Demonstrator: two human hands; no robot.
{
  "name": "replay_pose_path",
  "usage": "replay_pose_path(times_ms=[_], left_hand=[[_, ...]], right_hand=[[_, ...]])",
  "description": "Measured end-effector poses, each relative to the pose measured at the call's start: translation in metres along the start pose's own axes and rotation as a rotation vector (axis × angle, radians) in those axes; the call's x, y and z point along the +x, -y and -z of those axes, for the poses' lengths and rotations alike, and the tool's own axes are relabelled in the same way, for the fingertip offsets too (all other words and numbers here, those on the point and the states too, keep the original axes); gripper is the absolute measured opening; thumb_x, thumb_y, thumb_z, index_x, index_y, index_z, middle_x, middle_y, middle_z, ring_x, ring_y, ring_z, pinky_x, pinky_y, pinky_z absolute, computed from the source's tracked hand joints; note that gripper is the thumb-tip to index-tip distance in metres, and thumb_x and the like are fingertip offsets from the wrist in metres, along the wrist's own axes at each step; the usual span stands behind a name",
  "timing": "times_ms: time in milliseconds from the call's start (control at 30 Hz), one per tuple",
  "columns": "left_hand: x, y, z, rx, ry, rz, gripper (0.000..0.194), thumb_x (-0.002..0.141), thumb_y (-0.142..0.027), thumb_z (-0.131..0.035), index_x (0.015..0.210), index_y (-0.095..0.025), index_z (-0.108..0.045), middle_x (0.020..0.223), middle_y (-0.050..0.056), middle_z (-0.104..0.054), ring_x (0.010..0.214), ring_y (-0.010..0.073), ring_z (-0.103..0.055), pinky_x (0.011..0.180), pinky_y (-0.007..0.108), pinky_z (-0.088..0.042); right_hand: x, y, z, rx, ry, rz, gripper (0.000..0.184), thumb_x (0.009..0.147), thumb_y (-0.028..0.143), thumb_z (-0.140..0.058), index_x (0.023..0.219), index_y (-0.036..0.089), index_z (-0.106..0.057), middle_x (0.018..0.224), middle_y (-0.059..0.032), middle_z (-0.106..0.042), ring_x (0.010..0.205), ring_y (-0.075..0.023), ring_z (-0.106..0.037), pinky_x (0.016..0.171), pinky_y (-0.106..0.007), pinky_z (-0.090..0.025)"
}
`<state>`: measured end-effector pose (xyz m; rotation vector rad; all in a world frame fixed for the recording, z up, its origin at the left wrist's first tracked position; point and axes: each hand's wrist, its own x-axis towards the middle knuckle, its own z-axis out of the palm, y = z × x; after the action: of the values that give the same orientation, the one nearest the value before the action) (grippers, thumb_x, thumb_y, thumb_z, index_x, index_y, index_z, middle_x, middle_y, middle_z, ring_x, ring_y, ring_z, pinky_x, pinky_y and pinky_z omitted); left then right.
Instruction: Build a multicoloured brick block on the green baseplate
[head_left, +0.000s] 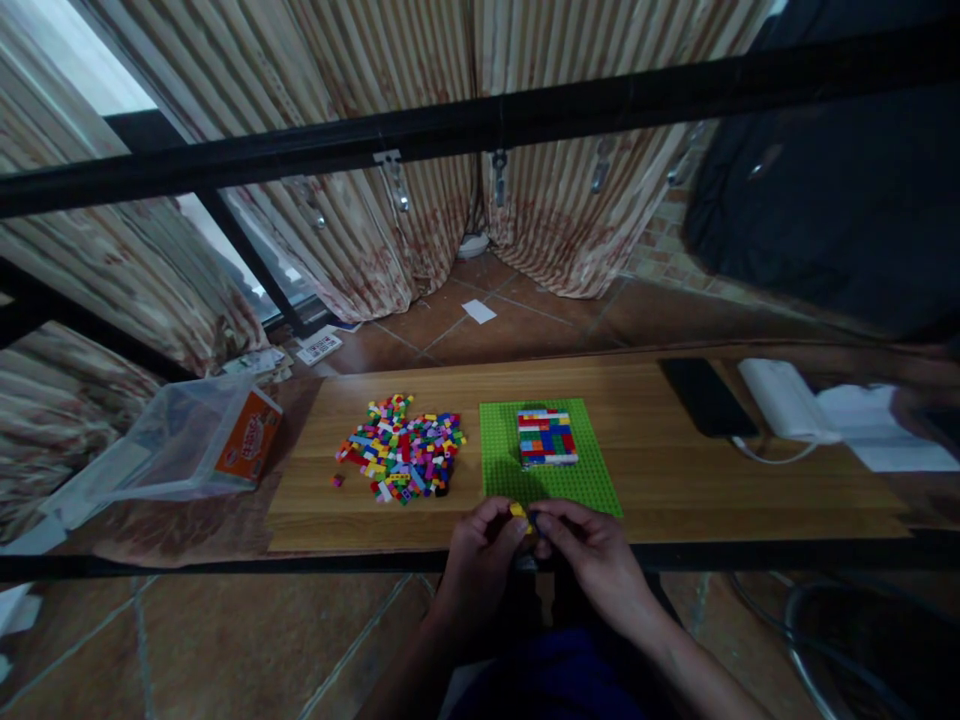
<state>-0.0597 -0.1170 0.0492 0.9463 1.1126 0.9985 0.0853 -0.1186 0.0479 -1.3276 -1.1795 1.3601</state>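
Observation:
My left hand pinches a small yellow toy brick at the near edge of the green baseplate. Close against it, my right hand has its fingers closed on a small dark brick, partly hidden by the fingertips. The two bricks seem to touch, but I cannot tell whether they are joined. On the baseplate, just beyond my hands, stands a square block built of multicoloured bricks. A heap of loose bricks lies left of the baseplate.
At the far left stands a clear plastic box with an orange label. To the right on the wooden board lie a black phone and a white power bank with a cable. A dark rail crosses beyond the table.

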Motion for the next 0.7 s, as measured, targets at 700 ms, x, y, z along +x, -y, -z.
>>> replay_pose_path(times_ms=[700], left_hand=[[0.018, 0.023, 0.010, 0.036, -0.086, 0.051, 0.025, 0.075, -0.031, -0.066, 0.095, -0.016, -0.061, 0.074, -0.001, -0.059, 0.069, 0.0132, -0.053, 0.062, 0.023, -0.042]], right_hand=[[0.104, -0.031, 0.061, -0.323, -0.467, 0.169, 0.036, 0.074, 0.047, -0.064, 0.091, 0.017, -0.072, 0.084, -0.0099, -0.074, 0.070, -0.0215, -0.067, 0.068, -0.036, -0.052]])
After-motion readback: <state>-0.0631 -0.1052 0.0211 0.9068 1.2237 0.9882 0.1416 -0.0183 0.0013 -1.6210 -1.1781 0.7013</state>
